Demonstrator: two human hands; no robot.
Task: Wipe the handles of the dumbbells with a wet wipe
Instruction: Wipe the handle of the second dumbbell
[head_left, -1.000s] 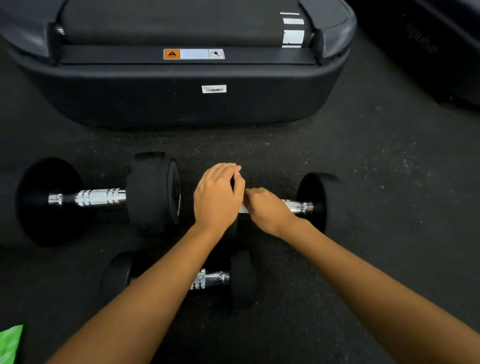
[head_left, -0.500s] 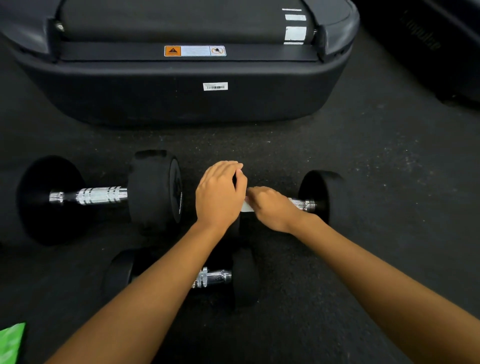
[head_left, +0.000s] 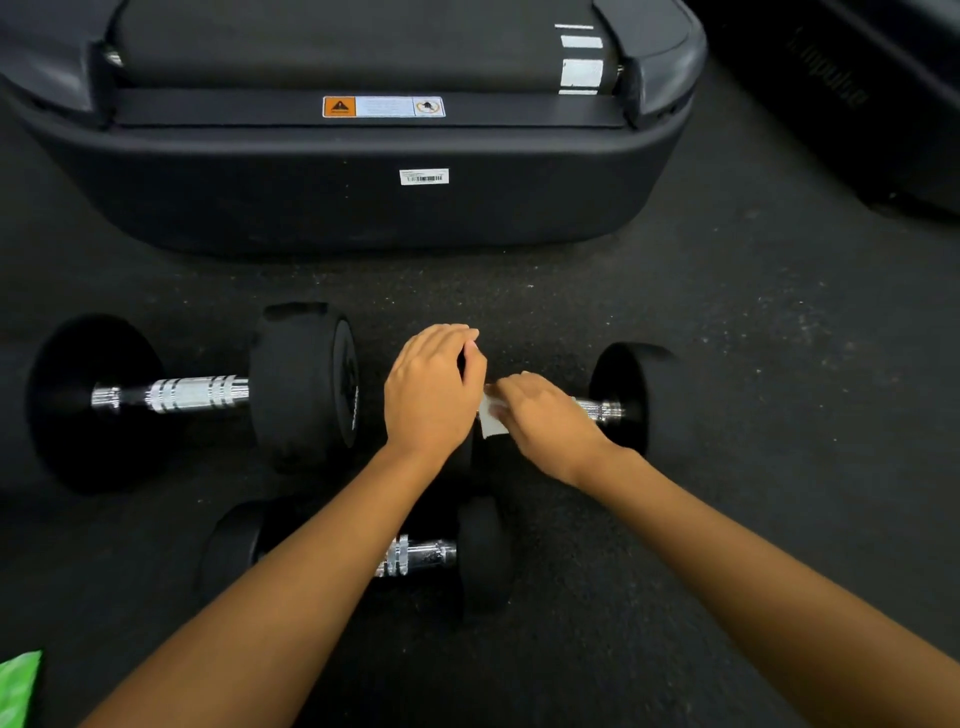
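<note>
Three black dumbbells with chrome handles lie on the dark floor. The right dumbbell (head_left: 631, 395) is under both hands. My left hand (head_left: 431, 395) grips its left weight head, which is hidden beneath the palm. My right hand (head_left: 545, 421) presses a white wet wipe (head_left: 491, 418) around its chrome handle (head_left: 602, 410), near the handle's left end. A large dumbbell (head_left: 304, 384) lies to the left, its handle (head_left: 195, 393) bare. A smaller dumbbell (head_left: 483, 553) sits nearer me, partly hidden by my left forearm.
The black base of a gym machine (head_left: 363, 197) with a warning label (head_left: 383, 106) stands just behind the dumbbells. Another dark machine (head_left: 857, 104) is at the far right. A green packet (head_left: 18, 686) shows at the bottom left corner.
My right hand has slid a little left along the handle with the wipe, leaving more chrome bare on the right. My left hand has stayed on the weight head.
</note>
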